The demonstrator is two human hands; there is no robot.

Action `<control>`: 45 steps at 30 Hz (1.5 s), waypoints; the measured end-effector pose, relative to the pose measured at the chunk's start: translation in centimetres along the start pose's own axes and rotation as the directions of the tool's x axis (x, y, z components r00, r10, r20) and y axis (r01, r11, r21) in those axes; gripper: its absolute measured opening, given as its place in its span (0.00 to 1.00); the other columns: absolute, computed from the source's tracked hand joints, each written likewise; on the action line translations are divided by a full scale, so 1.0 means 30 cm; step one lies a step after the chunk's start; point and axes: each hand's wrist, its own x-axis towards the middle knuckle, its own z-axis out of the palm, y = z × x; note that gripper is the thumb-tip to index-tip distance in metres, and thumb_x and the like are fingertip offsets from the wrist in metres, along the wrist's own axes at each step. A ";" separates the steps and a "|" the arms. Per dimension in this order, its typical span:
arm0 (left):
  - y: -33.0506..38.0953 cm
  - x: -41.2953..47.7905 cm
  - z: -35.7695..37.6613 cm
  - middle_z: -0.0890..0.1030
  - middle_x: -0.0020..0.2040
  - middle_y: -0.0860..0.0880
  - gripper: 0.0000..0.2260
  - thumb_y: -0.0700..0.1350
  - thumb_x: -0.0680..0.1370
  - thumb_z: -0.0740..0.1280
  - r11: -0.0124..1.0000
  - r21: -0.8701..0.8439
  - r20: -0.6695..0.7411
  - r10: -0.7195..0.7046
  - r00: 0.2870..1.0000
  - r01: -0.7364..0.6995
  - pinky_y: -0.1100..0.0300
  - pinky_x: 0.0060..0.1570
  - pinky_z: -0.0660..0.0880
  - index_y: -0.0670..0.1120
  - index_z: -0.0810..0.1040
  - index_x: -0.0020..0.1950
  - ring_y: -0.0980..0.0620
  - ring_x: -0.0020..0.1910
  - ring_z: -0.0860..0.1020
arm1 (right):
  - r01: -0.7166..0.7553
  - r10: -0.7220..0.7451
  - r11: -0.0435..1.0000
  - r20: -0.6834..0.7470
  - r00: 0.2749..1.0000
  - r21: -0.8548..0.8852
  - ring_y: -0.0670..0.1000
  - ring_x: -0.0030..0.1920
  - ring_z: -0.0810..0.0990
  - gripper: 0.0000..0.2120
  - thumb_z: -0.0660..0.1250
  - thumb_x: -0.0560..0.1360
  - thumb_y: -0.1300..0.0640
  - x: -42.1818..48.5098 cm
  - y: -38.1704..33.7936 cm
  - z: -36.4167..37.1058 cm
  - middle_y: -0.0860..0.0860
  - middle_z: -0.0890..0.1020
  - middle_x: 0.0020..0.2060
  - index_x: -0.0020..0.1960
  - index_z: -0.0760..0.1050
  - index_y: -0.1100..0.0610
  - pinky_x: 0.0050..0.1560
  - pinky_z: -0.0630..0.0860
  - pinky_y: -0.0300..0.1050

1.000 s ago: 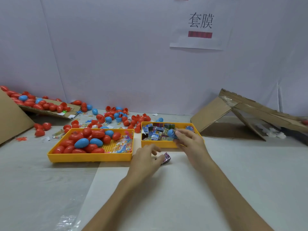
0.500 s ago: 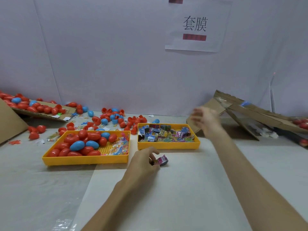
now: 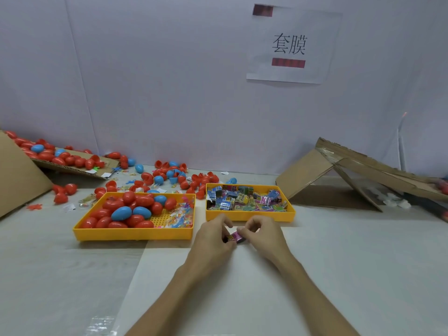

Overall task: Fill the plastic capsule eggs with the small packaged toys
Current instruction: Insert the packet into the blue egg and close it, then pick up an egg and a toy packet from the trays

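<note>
As they meet, the left hand (image 3: pixel 212 238) and right hand (image 3: pixel 265 236) both pinch one small pink packaged toy (image 3: pixel 234 237), probably readying it for an egg. Just beyond sits its yellow plastic supply tray (image 3: pixel 249 216); red and blue plastic capsule eggs (image 3: pixel 123 212) wait leftward, within easy reach.

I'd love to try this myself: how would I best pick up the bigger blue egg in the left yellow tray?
Probably from above, pinching across its short middle. The blue egg lies on its side atop the red eggs in the yellow tray, so its top is free while neighbours crowd its ends.
</note>
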 end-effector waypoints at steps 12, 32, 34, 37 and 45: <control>0.000 0.004 0.004 0.80 0.42 0.55 0.16 0.39 0.73 0.76 1.000 0.005 0.014 -0.028 1.000 0.028 0.62 0.45 0.80 0.51 0.75 0.55 0.59 0.43 0.80 | -0.023 0.028 0.999 -0.176 0.984 0.031 0.47 0.35 0.77 0.10 0.73 0.76 0.57 0.027 0.022 -0.014 0.48 0.79 0.32 0.38 0.77 0.55 0.36 0.73 0.41; 0.039 0.019 -0.038 0.87 0.41 0.51 0.04 0.40 0.78 0.73 0.854 -0.504 0.057 -0.116 0.992 0.129 0.66 0.39 0.78 0.48 0.86 0.46 0.57 0.40 0.84 | 0.083 -0.148 0.839 0.078 0.986 0.537 0.50 0.37 0.84 0.09 0.73 0.74 0.50 -0.008 -0.054 -0.065 0.53 0.86 0.36 0.44 0.81 0.56 0.40 0.80 0.42; 0.040 0.021 -0.041 0.87 0.40 0.49 0.02 0.39 0.77 0.73 0.802 -0.571 0.051 -0.178 0.983 0.175 0.61 0.41 0.82 0.46 0.86 0.47 0.54 0.39 0.84 | 0.066 -0.145 0.820 0.094 0.985 0.569 0.51 0.39 0.85 0.13 0.71 0.73 0.45 -0.012 -0.061 -0.066 0.52 0.86 0.37 0.47 0.80 0.56 0.41 0.80 0.43; 0.038 0.024 -0.047 0.87 0.40 0.46 0.02 0.39 0.77 0.74 0.733 -0.645 0.069 -0.225 0.972 0.216 0.58 0.44 0.83 0.42 0.84 0.49 0.50 0.40 0.85 | 0.096 -0.171 0.852 0.101 0.980 0.515 0.50 0.40 0.85 0.15 0.74 0.69 0.44 -0.015 -0.063 -0.065 0.51 0.85 0.38 0.47 0.80 0.55 0.42 0.79 0.42; 0.038 0.020 -0.047 0.87 0.43 0.44 0.04 0.41 0.78 0.73 0.710 -0.672 0.085 -0.211 0.974 0.212 0.58 0.45 0.83 0.42 0.85 0.51 0.47 0.44 0.86 | 0.107 -0.195 0.856 0.123 0.973 0.506 0.47 0.38 0.83 0.04 0.75 0.73 0.54 -0.009 -0.051 -0.061 0.50 0.85 0.36 0.42 0.82 0.54 0.40 0.78 0.38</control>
